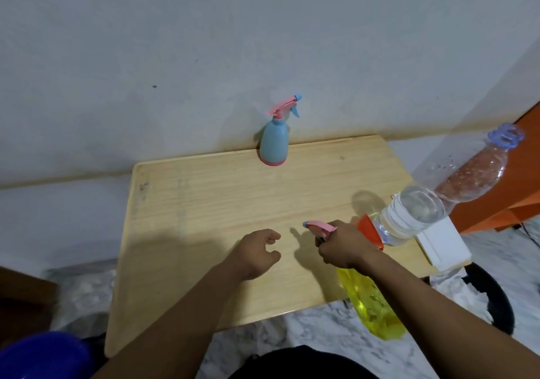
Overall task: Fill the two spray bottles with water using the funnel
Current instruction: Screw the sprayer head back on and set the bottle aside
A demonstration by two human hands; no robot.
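A blue spray bottle [274, 142] with a pink head and base stands upright at the table's far edge by the wall. My right hand [344, 245] grips the pink spray head [320, 228] of a yellow spray bottle [369, 302], which hangs tilted below my forearm at the table's right front. Just right of that hand sits an orange funnel [370, 230], touching a clear water bottle [438, 200] with a blue cap that leans toward the right. My left hand [257, 251] hovers over the wooden table [204, 212], fingers curled apart, holding nothing.
A white box [441, 244] lies at the table's right edge under the water bottle. A blue round object [43, 355] shows at the lower left. An orange shelf [514, 180] stands at the right, and a black chair rim [496, 294] below it. The floor is marbled.
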